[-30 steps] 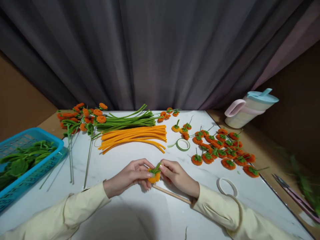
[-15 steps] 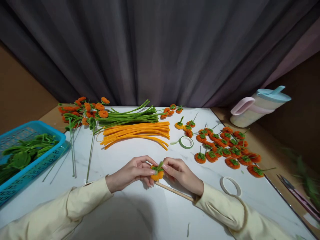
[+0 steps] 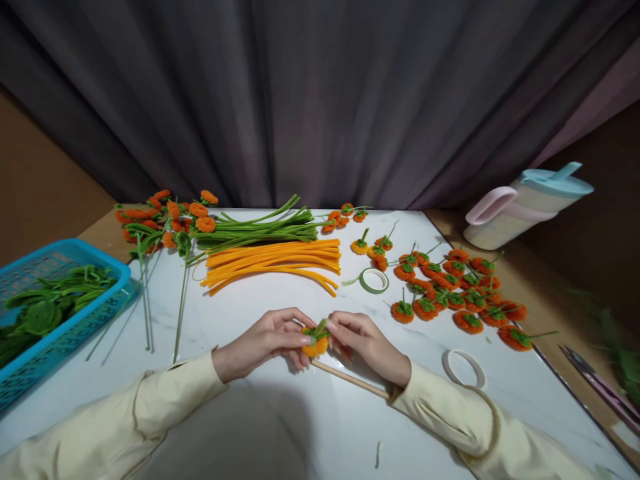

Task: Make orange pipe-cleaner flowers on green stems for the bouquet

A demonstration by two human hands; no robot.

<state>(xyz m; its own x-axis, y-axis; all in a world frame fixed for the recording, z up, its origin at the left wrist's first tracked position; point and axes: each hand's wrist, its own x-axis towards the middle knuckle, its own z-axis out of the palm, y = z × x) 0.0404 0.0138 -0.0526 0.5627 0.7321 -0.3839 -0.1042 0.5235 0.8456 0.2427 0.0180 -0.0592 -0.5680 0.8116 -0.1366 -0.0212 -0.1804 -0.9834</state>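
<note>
Over the near middle of the white table, my left hand (image 3: 270, 339) grips a small yellow-orange fuzzy pipe-cleaner flower (image 3: 316, 347) between thumb and fingers. Its green back faces up. From the right, my right hand (image 3: 364, 343) has thumb and forefinger closed at the flower's short green stem (image 3: 321, 327). A thin wooden stick (image 3: 350, 378) lies just below, one end near the flower and the other by my right cuff.
Orange flowers (image 3: 470, 322) spread over the right side. Yellow-orange pipe cleaners (image 3: 273, 262) and green ones (image 3: 270, 228) lie behind my hands. There are also a green tape roll (image 3: 363, 287), white ring (image 3: 480, 371), blue basket (image 3: 95, 320), stemmed flowers (image 3: 199, 210), pliers (image 3: 600, 387) and lidded jug (image 3: 520, 220).
My right fingers have shifted slightly at the green stem, which leans a little more to the right. The flower stays in my left hand, and the view has moved slightly.
</note>
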